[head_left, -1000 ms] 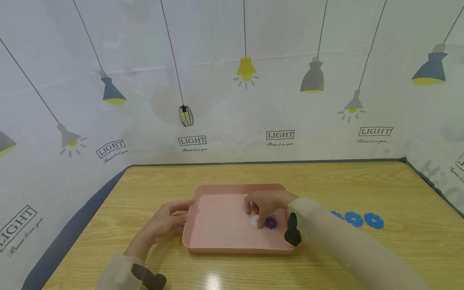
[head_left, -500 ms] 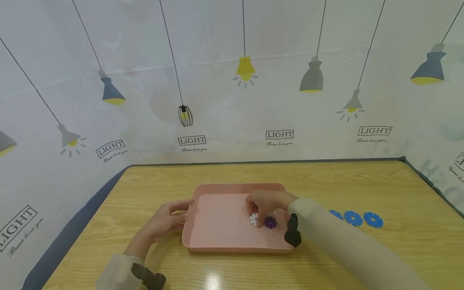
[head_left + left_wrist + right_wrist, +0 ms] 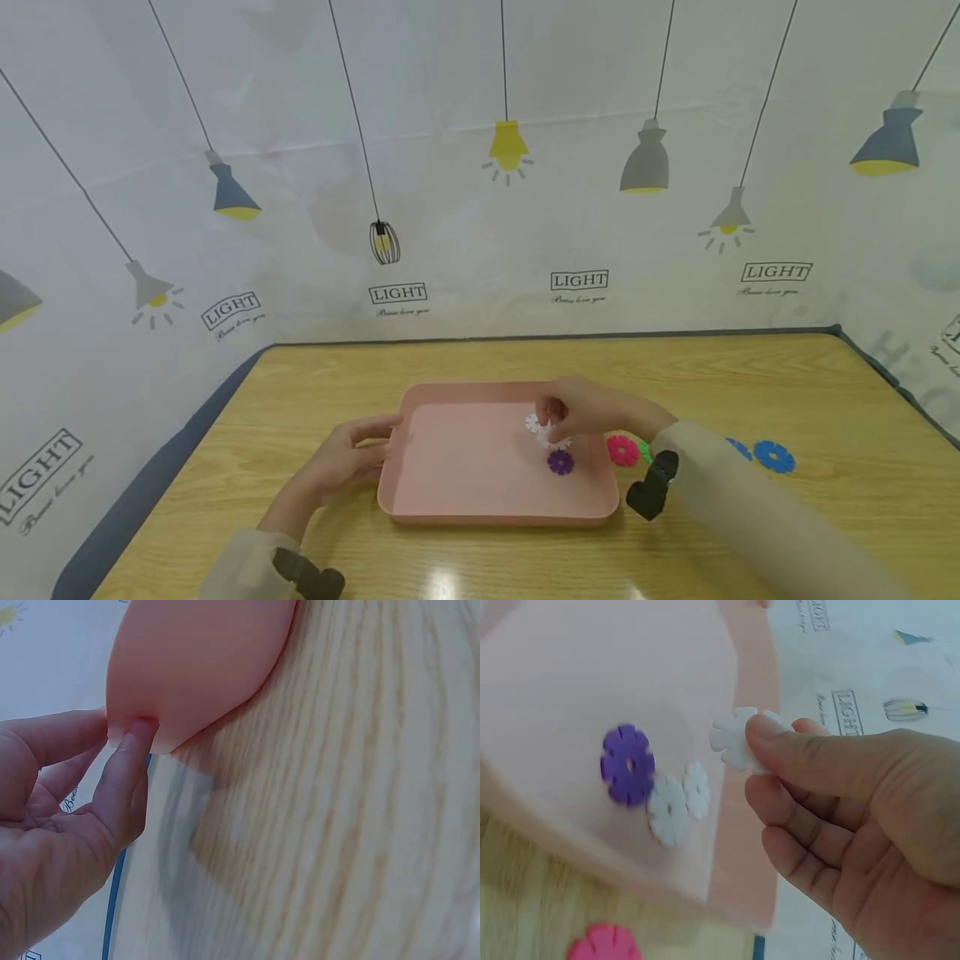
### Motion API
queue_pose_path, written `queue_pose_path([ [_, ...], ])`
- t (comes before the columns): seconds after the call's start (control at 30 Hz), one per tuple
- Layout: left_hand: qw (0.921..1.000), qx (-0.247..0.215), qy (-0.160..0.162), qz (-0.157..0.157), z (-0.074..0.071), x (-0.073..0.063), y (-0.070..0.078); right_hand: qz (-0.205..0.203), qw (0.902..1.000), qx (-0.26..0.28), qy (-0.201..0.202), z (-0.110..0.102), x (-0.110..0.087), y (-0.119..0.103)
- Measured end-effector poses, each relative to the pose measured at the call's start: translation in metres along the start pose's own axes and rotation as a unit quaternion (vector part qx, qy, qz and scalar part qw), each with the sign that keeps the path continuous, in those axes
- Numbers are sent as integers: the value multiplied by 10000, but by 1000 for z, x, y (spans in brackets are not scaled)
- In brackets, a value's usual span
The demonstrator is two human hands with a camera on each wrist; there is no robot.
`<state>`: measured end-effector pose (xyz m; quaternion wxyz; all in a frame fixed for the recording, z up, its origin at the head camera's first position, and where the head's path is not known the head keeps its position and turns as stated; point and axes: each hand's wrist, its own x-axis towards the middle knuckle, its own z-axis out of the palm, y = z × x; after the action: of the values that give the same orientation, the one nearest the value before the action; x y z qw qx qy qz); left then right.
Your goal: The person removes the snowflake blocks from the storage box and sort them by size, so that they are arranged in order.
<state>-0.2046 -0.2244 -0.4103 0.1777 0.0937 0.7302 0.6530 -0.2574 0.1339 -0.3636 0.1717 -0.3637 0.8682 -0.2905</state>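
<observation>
My left hand (image 3: 341, 458) pinches the left wall of a pink tray (image 3: 480, 518), its thumb on the outer side in the left wrist view. Over the tray's right part, my right hand (image 3: 588, 404) pinches a white flower-shaped plastic disc (image 3: 735, 739) between thumb and index finger, the other fingers curled. Below it in the tray, the right wrist view shows a purple flower disc (image 3: 628, 765), a white flower disc (image 3: 667, 811) beside it and a smaller-looking white one (image 3: 696, 789) near the wall.
On the wooden table (image 3: 262, 400), right of the tray, lie a pink flower disc (image 3: 622, 450), a partly hidden green one (image 3: 646, 452) and blue ones (image 3: 774, 456), some covered by the right sleeve. A lamp-printed cloth (image 3: 465, 208) stands behind the table.
My right hand has lifted and moved right and back within the tray, with the white disc in its fingers. Pink and green discs have come into sight. My left hand has stayed put.
</observation>
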Motion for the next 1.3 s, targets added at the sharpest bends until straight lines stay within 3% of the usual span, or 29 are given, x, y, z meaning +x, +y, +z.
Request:
queue_pose_path([
  [0.23,10000,11,93,-14,0,0,0,182,9988,84,448,-23,-43,18],
  [0.53,9999,-72,79,-13,1,0,0,427,9933,224,1048,-44,-123,74],
  [0.67,10000,-60,78,-10,1,0,0,467,9890,-78,1404,-47,-161,103],
  [0.87,10000,-40,91,-10,1,0,2,1095,9793,-472,1635,-48,-208,139],
  [1.07,10000,-21,86,3,1,1,2,1711,9683,-536,1739,-46,-232,162],
  [1.3,9999,-33,97,-13,2,1,-1,2482,9491,-483,1879,-43,-241,171],
])
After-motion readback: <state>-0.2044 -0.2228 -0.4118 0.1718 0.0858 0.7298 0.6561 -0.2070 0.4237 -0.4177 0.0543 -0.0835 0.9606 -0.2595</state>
